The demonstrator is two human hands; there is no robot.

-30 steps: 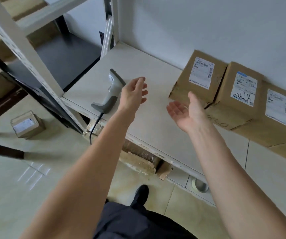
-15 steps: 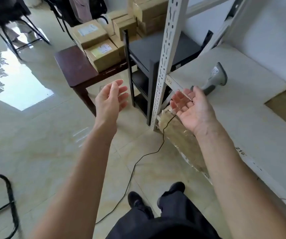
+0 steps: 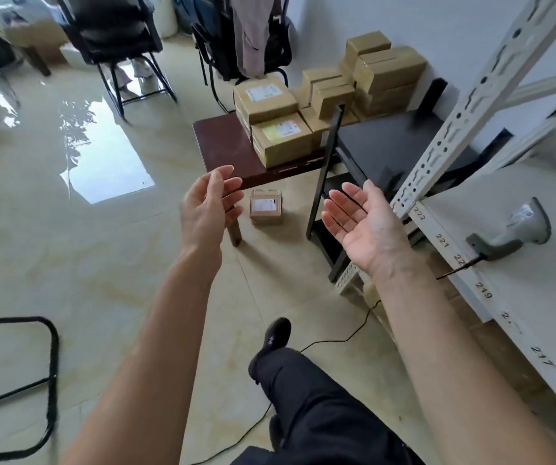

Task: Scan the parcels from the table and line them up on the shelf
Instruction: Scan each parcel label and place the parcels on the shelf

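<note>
— Glossy beige floor tiles (image 3: 78, 250) fill most of the head view, yes? What stands on them?

— A low dark-red table (image 3: 223, 146) stands in the middle distance, and brown parcels (image 3: 280, 129) are piled on its right part, several with white labels on top. One small parcel (image 3: 266, 207) lies alone on the floor, just beside the table leg. At the right is the white shelf (image 3: 521, 263), with numbers along its front edge, and a grey scanner (image 3: 511, 234) lies on it with its cable hanging over the edge.

— And the hands?

— Both are raised in the air and hold nothing. The left hand (image 3: 208, 204) has its fingers (image 3: 224, 172) loosely spread and a little curved. The right hand (image 3: 367, 223) is palm up, fingers straight and wide. The parcels on the table are well beyond the fingertips, not touched. The small parcel on the floor shows between the two hands. The scanner is to the right of the right hand, apart from it.

— What differs from half a second ago?

— The view has turned further left, so the table and parcels are now nearer the centre. One second ago the hands were over the shelf, near three parcels standing against the wall; these are now out of view.
</note>
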